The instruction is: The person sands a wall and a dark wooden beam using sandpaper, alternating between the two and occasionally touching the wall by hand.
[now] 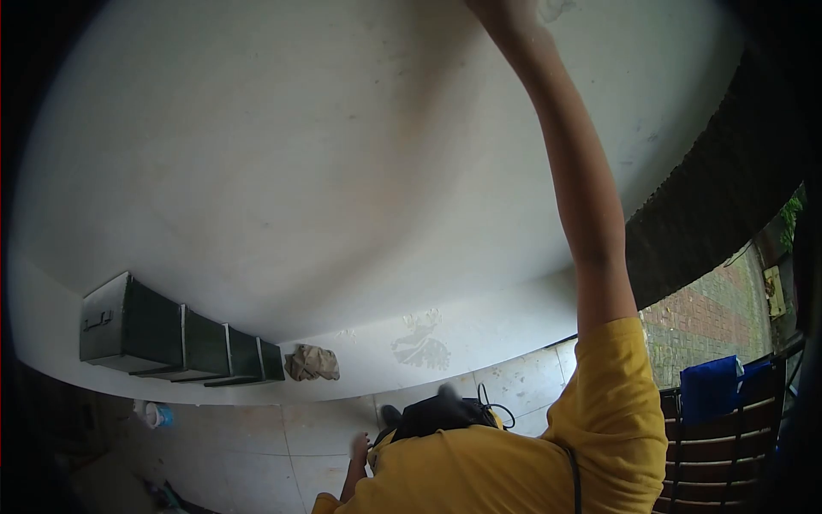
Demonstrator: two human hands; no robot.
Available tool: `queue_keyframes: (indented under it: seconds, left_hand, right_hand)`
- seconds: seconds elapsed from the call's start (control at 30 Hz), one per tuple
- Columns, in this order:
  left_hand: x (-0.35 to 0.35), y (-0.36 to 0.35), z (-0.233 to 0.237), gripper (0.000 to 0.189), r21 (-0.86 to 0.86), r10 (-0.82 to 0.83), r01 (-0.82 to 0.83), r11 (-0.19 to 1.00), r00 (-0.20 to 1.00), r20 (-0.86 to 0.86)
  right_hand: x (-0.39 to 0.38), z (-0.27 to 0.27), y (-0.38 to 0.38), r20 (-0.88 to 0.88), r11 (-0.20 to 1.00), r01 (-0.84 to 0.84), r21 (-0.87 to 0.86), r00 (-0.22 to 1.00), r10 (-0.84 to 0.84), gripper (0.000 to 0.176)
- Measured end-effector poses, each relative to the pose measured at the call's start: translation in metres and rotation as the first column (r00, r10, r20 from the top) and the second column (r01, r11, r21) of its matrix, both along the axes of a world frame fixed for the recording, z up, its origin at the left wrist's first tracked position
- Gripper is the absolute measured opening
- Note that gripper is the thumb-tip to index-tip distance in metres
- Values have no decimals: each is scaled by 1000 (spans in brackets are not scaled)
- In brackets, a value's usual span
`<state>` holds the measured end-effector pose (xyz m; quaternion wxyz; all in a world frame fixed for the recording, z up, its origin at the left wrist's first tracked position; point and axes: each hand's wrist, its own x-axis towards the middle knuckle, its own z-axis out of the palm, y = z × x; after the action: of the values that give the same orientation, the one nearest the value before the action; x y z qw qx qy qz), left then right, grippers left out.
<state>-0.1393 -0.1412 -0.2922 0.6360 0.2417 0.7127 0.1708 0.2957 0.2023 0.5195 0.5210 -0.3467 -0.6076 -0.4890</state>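
Observation:
My right arm stretches up along a pale, smudged wall (282, 163). Only the base of my right hand (503, 12) shows at the top edge, close to the wall; its fingers are cut off by the frame. Low at my side hangs my left hand (360, 445), its fingers loosely bent and apart with nothing seen in them. A black bag (441, 414) with a thin cord sits at the front of my yellow shirt.
A dark green metal trunk (154, 321) stands on a ledge to the left, beside a crumpled brown cloth (312, 363). Below lies a tiled floor (330, 433) with a small white-and-blue item (158, 415). At right is a slatted bench (719, 458) with a blue cloth (711, 388).

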Motion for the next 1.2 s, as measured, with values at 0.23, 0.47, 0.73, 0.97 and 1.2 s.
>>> queue_keyframes:
  seconds: [0.23, 0.47, 0.73, 0.97, 1.2]
  left_hand:
    - [-12, 15, 14, 41, -27, -95, 95, 995, 996, 2]
    - [-58, 23, 26, 40, -118, -131, 123, 985, 989, -62]
    - [-77, 38, 30, 42, -99, -6, -1, 995, 997, -77]
    - [-63, 24, 28, 41, -125, -82, 78, 989, 996, -25]
    - [-77, 10, 21, 44, -133, -96, 92, 987, 995, -23]
  right_hand:
    - [43, -243, -14, 77, 939, 87, -333, 995, -65, 50]
    - [38, -257, -7, -3, 962, 89, -258, 996, -93, 48]
    - [-31, -12, 0, 75, 996, -90, -23, 993, 91, 57]
    - [-10, -168, -2, -80, 985, -82, -152, 994, 71, 53]
    - [4, -280, -7, -159, 964, -43, -262, 987, 1, 48]
